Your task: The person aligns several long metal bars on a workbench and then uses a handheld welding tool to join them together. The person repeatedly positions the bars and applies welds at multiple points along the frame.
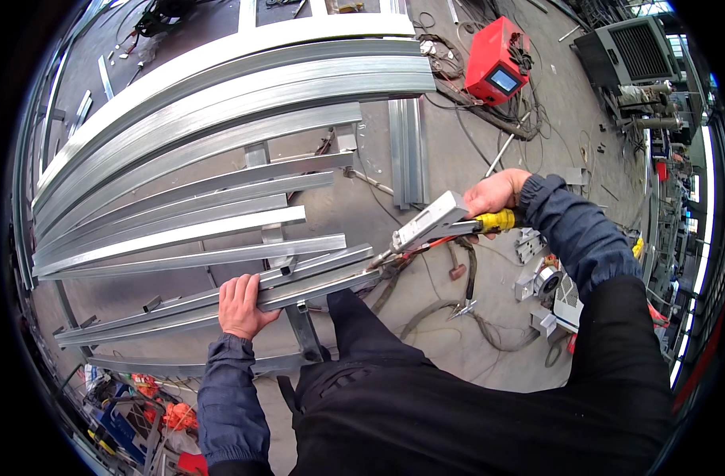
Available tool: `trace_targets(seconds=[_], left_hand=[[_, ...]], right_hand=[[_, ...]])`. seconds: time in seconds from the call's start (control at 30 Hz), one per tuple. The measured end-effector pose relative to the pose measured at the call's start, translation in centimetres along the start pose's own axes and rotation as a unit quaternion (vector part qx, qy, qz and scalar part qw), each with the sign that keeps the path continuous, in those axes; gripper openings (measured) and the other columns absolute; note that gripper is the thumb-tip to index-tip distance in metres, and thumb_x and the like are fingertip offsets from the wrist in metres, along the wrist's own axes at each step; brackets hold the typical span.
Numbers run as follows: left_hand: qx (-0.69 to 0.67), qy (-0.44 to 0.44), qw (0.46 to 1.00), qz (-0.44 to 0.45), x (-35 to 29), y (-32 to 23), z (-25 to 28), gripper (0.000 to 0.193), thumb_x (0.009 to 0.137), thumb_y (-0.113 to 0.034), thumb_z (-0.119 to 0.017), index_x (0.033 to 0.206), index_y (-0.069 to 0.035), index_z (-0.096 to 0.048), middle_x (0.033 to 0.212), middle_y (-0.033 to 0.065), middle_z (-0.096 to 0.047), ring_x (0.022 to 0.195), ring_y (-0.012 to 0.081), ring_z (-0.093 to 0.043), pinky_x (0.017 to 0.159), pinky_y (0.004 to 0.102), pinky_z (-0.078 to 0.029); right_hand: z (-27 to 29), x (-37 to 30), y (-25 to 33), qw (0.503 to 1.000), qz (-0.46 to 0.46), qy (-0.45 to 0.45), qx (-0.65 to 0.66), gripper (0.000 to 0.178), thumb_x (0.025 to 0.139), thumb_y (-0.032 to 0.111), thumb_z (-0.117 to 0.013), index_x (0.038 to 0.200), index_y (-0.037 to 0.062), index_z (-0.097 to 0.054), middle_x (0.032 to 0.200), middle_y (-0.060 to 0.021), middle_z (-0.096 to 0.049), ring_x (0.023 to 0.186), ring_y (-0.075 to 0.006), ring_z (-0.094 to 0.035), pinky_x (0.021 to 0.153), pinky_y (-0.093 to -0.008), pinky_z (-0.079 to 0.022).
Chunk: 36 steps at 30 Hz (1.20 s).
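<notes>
My left hand (pixel 242 308) grips the near side of a long galvanized steel channel (pixel 331 292), fingers over its top and thumb to the side. The channel lies lengthwise on a metal frame, nearest to my body. My right hand (pixel 492 195) is closed round a handheld welding gun (pixel 432 224) with a silver box-shaped body and a yellow section by the hand. The gun slants down to the left. Its nozzle tip is at the channel's right end; whether it touches cannot be made out.
Several more steel profiles (pixel 220 107) lie side by side beyond the channel. A red machine with a screen (pixel 497 63) stands at the far right. Cables, a hammer (pixel 457 271), a clamp (pixel 462 309) and a wire spool (pixel 548 278) are on the floor. Orange bundles (pixel 180 416) lie at lower left.
</notes>
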<state>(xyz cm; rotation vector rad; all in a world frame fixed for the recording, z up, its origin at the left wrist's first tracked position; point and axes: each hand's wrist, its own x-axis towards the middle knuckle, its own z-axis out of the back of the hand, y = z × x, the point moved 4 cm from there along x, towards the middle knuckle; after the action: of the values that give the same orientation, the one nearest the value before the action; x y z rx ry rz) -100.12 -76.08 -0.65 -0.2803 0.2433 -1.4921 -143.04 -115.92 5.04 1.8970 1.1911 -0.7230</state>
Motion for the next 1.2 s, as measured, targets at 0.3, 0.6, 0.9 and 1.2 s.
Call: trace_targets(seconds=[0.3, 0.6, 0.9, 1.2], left_hand=[[-0.022, 0.005, 1.000, 0.018, -0.4, -0.1, 1.0, 0.088, 0.059, -0.036, -0.097, 0.136, -0.006, -0.065, 0.128, 0.0114, -0.066, 0.123, 0.0354, -0.062, 0.112, 0.0496, -0.047], [-0.322, -0.293, 0.881, 0.183, -4.9, 4.6, 3.8, 0.039, 0.105, -0.037, -0.072, 0.123, -0.002, -0.075, 0.120, 0.0129, -0.073, 0.113, 0.0297, -0.068, 0.101, 0.0391, -0.053], [-0.427, -0.409, 0.690, 0.416, -39.5, 8.0, 3.0, 0.026, 0.113, -0.022, -0.063, 0.108, 0.001, -0.074, 0.101, 0.0038, -0.071, 0.094, 0.0125, -0.065, 0.085, 0.0309, -0.054], [-0.285, -0.123, 0.584, 0.750, -90.1, 8.9, -7.4, 0.047, 0.099, -0.039, -0.078, 0.116, 0.006, -0.078, 0.112, 0.0242, -0.080, 0.106, 0.0339, -0.076, 0.096, 0.0444, -0.058]], right_hand=[[-11.0, -0.6, -2.8, 0.962, 0.156, -0.167, 0.151, 0.044, 0.114, 0.033, -0.060, 0.142, 0.0014, -0.067, 0.106, -0.0199, -0.081, 0.076, -0.0225, -0.077, 0.063, -0.0324, -0.061], [-28.3, 10.6, -1.3, 0.979, 0.145, -0.118, 0.082, 0.044, 0.112, 0.026, -0.064, 0.149, 0.0018, -0.067, 0.117, -0.0150, -0.081, 0.089, -0.0181, -0.076, 0.076, -0.0339, -0.062], [-42.5, 31.3, 8.4, 0.908, 0.258, -0.173, -0.282, 0.045, 0.114, 0.035, -0.061, 0.148, 0.0061, -0.069, 0.123, -0.0136, -0.081, 0.108, -0.0248, -0.075, 0.097, -0.0388, -0.057], [-44.5, 55.3, 18.5, 0.833, 0.129, -0.386, -0.375, 0.079, 0.102, 0.075, -0.060, 0.117, 0.0004, -0.082, 0.116, -0.0273, -0.079, 0.116, -0.0445, -0.074, 0.100, -0.0491, -0.057]])
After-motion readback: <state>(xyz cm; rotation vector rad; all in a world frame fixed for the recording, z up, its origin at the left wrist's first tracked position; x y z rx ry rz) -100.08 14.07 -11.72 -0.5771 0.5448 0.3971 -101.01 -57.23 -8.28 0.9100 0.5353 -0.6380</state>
